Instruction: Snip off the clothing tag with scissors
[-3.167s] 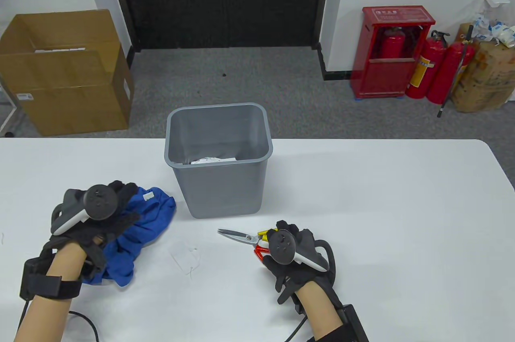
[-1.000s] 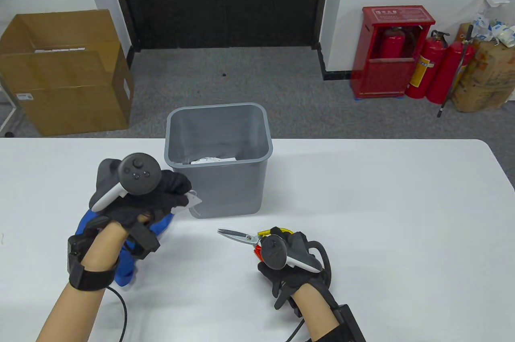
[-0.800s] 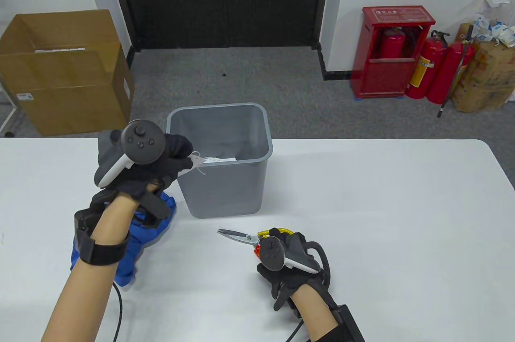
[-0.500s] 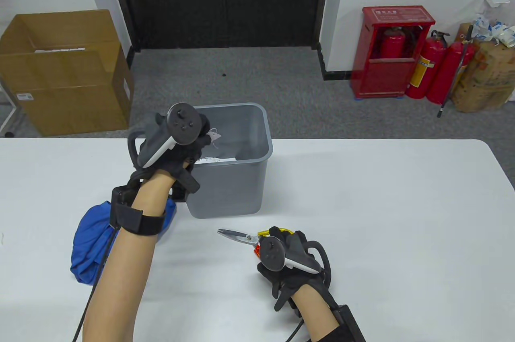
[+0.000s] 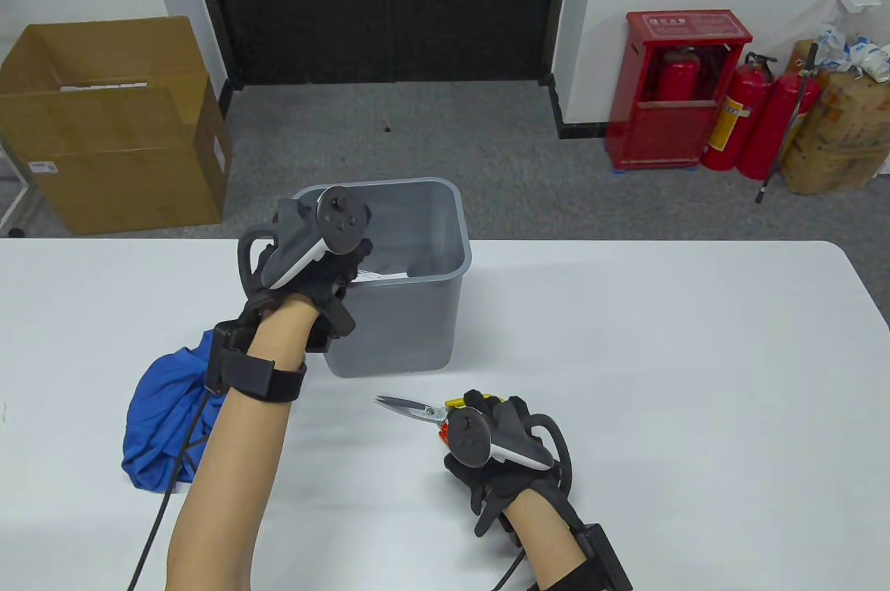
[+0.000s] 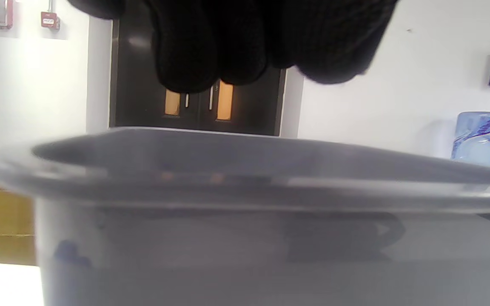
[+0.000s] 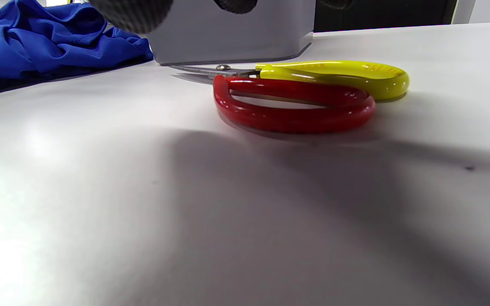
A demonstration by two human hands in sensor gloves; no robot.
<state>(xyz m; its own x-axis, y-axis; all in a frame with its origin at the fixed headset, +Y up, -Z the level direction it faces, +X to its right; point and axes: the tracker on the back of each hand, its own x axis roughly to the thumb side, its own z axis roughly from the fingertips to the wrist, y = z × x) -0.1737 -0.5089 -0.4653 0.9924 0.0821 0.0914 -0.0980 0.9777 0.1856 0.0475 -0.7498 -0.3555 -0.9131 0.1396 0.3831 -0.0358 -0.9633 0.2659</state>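
My left hand [image 5: 345,265] hangs over the front left rim of the grey bin [image 5: 396,334]. In the left wrist view its fingertips [image 6: 236,55] hang above the bin rim [image 6: 245,187] with nothing in them. The cut white tag is out of sight. White paper [image 5: 379,276] lies inside the bin. The scissors [image 5: 407,408], closed, with red and yellow handles, lie flat on the table [image 7: 296,102]. My right hand [image 5: 487,410] hovers over the handles without gripping them. The blue garment [image 5: 163,410] lies crumpled at the left, under my left forearm.
The white table [image 5: 660,375] carries only the bin, the garment and the scissors. The bin wall [image 7: 228,38] stands just beyond the scissor blades. A cardboard box [image 5: 111,125] and red fire extinguishers [image 5: 751,118] stand on the floor behind.
My left hand left the garment, took the white tag off the table and carried it up over the bin; the tag no longer shows. My right hand stayed over the scissors.
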